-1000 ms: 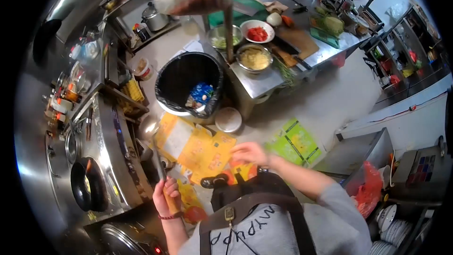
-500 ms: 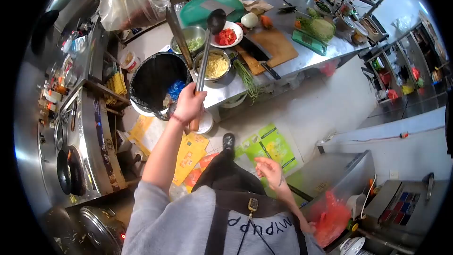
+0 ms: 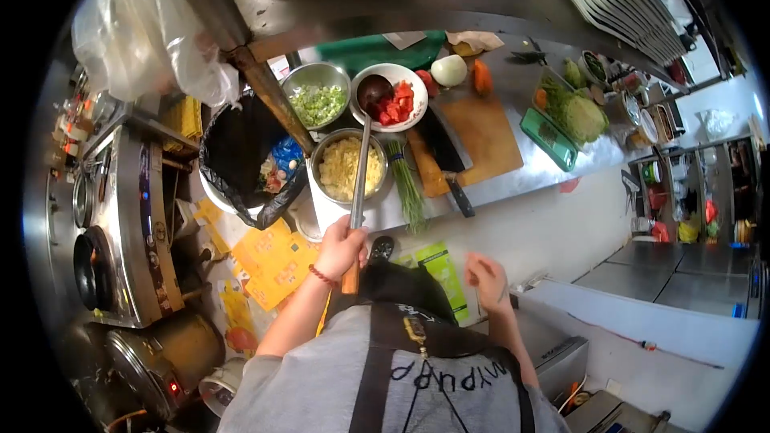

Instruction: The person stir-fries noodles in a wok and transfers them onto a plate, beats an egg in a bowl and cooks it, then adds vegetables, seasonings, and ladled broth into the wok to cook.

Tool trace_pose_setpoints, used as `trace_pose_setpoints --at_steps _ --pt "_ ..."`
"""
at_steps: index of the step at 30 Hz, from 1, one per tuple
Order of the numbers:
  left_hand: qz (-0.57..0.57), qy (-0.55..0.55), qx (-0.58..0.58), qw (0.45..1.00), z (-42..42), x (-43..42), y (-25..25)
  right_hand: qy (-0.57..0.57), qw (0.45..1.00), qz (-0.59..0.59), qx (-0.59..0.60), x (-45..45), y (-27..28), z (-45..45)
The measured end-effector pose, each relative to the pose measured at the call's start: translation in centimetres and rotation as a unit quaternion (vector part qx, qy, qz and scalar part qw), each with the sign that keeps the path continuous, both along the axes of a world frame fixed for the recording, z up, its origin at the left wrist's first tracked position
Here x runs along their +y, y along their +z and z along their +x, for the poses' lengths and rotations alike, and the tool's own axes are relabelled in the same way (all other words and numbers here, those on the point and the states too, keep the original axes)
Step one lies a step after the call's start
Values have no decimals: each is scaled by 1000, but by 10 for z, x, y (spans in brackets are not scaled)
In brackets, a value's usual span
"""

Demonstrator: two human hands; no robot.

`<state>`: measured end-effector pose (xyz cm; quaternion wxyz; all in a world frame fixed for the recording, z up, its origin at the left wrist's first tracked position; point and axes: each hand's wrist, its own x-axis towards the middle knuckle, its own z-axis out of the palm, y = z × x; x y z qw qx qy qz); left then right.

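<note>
My left hand (image 3: 341, 252) is wrapped round the wooden end of a long-handled ladle (image 3: 360, 180). The ladle's dark head lies in the white bowl (image 3: 416, 118) of chopped red tomato (image 3: 396, 106), at the left of the pieces. Its shaft passes over a metal bowl of pale yellow chopped food (image 3: 341, 162). My right hand (image 3: 486, 282) is held out over the floor, fingers loosely bent and apart, with nothing visible in it.
Chopped greens fill another metal bowl (image 3: 314, 96). A bundle of thin green stalks (image 3: 407, 192), a cleaver (image 3: 441, 136) and a wooden board (image 3: 481, 140) lie on the steel counter. A black-lined bin (image 3: 233, 144) stands left, beside a metal post (image 3: 273, 100). A steel shelf (image 3: 449, 0) overhangs the counter.
The ladle has moved from above the counter down into the tomato bowl, its handle now closer to upright in view. My body has come nearer the counter, and my right hand has shifted slightly right.
</note>
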<state>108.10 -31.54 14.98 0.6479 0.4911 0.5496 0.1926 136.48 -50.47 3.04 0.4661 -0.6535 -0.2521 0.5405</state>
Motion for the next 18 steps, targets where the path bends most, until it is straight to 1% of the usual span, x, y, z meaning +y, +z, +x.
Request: trace_pose_setpoints --at_steps 1,2,3,4,5,6,7,8,10,11,12,14,16,18 --pt "-60 39 -95 993 1 4 3 3 1000 -8 -15 39 21 3" --pt "-117 77 -189 972 2 7 6 -7 999 -32 14 78 62 -7" --pt "-153 110 -236 953 4 10 9 0 1000 23 -17 93 23 14" --pt "-154 120 -236 952 4 12 13 11 998 49 -32 112 14 23" --pt "-185 134 -288 930 2 14 16 21 996 76 -47 139 28 21" --pt "-213 149 -340 904 -1 15 17 52 997 51 -6 162 46 17" --pt "-195 138 -372 897 -1 14 14 86 995 24 35 189 67 11" --pt "-190 155 -373 895 3 10 16 103 994 21 38 209 66 15" --pt "-176 199 -330 906 13 1 24 146 989 20 -16 246 64 20" --pt "-129 193 -272 934 23 -2 33 178 981 58 -42 269 50 28" --pt "-141 192 -189 953 32 -6 48 197 978 63 -35 293 39 38" --pt "-117 204 -148 961 50 -18 48 230 937 171 -197 343 38 39" --pt "-136 221 -138 956 51 -23 48 236 904 223 -277 396 49 26" --pt "-192 254 -231 920 51 -27 52 279 856 282 -331 453 44 10"
